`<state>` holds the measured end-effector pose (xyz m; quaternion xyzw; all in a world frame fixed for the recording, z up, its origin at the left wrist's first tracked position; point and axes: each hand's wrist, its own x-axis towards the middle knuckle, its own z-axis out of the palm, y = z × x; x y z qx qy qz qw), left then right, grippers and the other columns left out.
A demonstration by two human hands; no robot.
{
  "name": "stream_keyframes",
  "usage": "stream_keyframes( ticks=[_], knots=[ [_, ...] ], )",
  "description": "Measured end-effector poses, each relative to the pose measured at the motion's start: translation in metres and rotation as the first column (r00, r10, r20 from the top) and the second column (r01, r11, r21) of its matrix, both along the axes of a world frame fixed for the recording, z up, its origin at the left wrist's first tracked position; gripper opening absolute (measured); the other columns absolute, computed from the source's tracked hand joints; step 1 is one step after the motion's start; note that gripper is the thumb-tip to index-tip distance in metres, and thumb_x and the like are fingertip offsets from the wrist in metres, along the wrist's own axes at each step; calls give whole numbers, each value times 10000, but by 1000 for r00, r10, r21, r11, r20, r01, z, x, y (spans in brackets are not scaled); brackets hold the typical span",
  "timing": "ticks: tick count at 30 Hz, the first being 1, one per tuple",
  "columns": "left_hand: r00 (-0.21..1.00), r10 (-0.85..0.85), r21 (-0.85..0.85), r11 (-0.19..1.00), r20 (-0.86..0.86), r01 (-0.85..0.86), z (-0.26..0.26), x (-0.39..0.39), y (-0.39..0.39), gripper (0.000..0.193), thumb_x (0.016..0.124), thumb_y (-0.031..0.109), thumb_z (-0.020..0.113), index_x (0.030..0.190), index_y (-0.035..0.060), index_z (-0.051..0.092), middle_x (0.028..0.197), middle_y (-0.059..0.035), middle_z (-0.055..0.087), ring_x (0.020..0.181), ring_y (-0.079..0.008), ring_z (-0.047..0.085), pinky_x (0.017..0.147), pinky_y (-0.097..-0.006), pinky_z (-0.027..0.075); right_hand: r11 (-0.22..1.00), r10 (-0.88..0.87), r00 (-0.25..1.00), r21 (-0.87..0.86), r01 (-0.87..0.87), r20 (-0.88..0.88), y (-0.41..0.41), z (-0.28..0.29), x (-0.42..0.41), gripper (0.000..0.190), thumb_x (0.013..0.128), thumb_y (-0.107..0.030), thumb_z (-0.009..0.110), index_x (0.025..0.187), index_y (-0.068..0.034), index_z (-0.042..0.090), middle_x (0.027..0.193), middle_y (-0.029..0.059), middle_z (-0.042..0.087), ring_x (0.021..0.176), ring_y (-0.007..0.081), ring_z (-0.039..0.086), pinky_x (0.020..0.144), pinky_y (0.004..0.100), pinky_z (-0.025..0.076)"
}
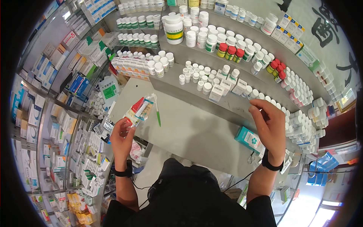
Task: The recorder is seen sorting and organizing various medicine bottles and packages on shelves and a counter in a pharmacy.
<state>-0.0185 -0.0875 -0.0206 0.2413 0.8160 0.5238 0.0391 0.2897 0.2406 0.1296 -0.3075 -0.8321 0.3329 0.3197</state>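
Observation:
My left hand (123, 135) is raised at the counter's left side, fingers loosely curled and apart, with nothing in it. Just beyond its fingertips lie small clear and red packets (139, 109) on the grey counter (181, 133). A toothbrush with a green handle (158, 115) lies beside them. My right hand (268, 122) hangs in front of the lower shelf at the right, thumb near the bent fingers, no object visible in it. Below and left of it is a teal and white box (249, 139), and a pair of scissors (251, 159) lies near my right wrist.
Stepped shelves (195, 59) beyond the counter hold rows of white medicine bottles, some with red lids. Glass shelves of medicine boxes (59, 156) curve along the left. An open drawer (141, 150) is below my left hand. Black cords run near both wrists.

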Motion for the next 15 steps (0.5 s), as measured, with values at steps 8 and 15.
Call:
stream_keyframes(
  ticks=[8,15],
  knots=[
    [992,-129,85,988,6,128,-2,-40,24,398,887,19,777,1270,52,675,973,-24,719,765,-60,613,671,-222,497,961,-112,989,264,83,98,1,29,-43,187,952,-121,706,1079,9,746,855,122,728,611,194,589,601,331,477],
    [958,-277,141,954,76,265,-14,-85,32,400,884,28,795,1265,51,676,918,11,671,669,-30,488,605,-197,395,878,-173,984,460,132,48,56,34,-119,203,956,-146,683,1098,-19,754,946,132,742,769,256,694,710,384,538]
  ],
)
